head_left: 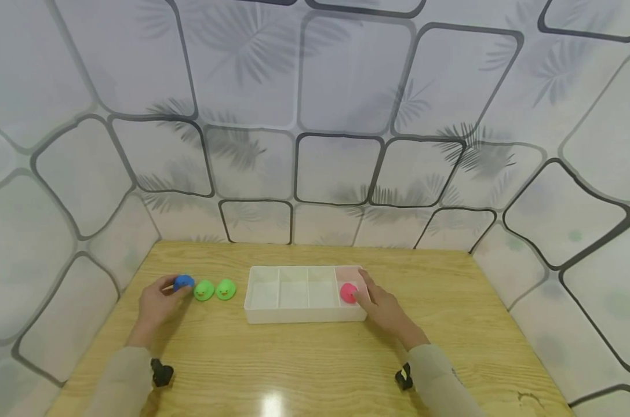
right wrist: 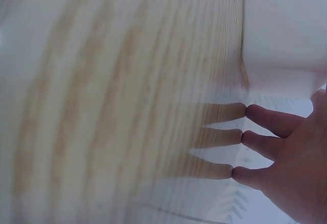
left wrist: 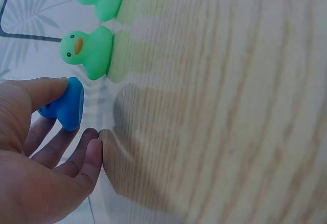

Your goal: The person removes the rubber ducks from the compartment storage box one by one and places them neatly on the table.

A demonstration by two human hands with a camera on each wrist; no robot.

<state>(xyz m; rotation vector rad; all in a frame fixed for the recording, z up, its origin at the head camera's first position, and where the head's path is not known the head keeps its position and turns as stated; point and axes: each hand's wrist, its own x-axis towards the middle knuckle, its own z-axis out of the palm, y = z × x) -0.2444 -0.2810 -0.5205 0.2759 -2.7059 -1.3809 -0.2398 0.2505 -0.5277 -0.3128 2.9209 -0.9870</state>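
Blue rubber duck [head_left: 183, 282] and left hand [head_left: 155, 302] met near the desk's [head_left: 304, 362] back left corner: thumb against the duck's right side, fingers on its left, a narrow pinch. In the left wrist view its base faced the wood and appeared just clear of it.

The relation that mattered ran sideways. Two green rubber ducks, the nearer one [head_left: 203, 291] just beside the pinch and the farther one [head_left: 225, 289] next along, stood between the blue duck and the white four-compartment tray [head_left: 304, 315]. That tray's long axis lay roughly parallel to the desk's back edge, almost in line with the duck row, its left end closest to them.

The left hand was by far the nearer to all three ducks. The right hand [head_left: 385, 310] was at the tray's right end, fingers spread, three fingertips down on the desk outside the wall. Its thumb lay by a pink toy [head_left: 348, 293] in the rightmost compartment; whether they touched, I could not tell.
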